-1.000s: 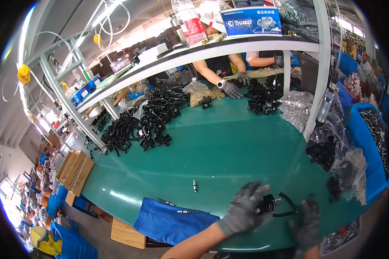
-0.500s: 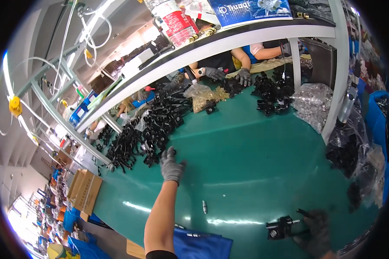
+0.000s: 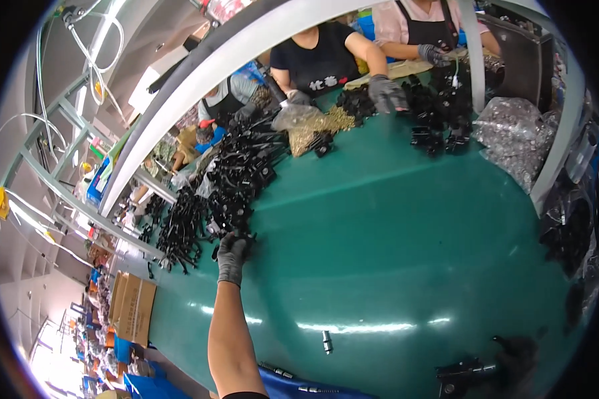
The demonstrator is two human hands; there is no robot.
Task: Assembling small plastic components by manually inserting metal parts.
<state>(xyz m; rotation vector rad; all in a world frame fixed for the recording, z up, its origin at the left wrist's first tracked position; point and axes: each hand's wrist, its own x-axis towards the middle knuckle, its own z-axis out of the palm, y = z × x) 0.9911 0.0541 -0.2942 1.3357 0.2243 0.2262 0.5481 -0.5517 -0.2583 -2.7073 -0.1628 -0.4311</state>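
At the near edge of a heap of black plastic-looking parts (image 3: 209, 196), my gloved left hand (image 3: 232, 258) has its fingers curled around a black piece, whose ends show beside them. My gloved right hand (image 3: 516, 362), dim near the picture's lower right rim, grips a black lever-like fitting (image 3: 456, 379) with a silver pin. Its fingers are partly lost in shadow. A small silver metal cylinder (image 3: 327, 342) lies on the green table (image 3: 379, 266) between my hands. Along the near edge, more silver cylinders rest on a blue cloth (image 3: 283, 384).
Across the table, gloved co-workers' hands (image 3: 387, 95) are by another black heap (image 3: 439, 116). A bag of brass-coloured pieces (image 3: 301, 130) and a clear bag (image 3: 512, 136) stand nearby. A pale shelf frame (image 3: 180, 100) arches overhead. At left is a cardboard box (image 3: 134, 309).
My left hand has moved slightly left and its fingers have closed at the heap. My right hand and its fitting sit lower in view. The view has shifted, showing more of the co-workers.
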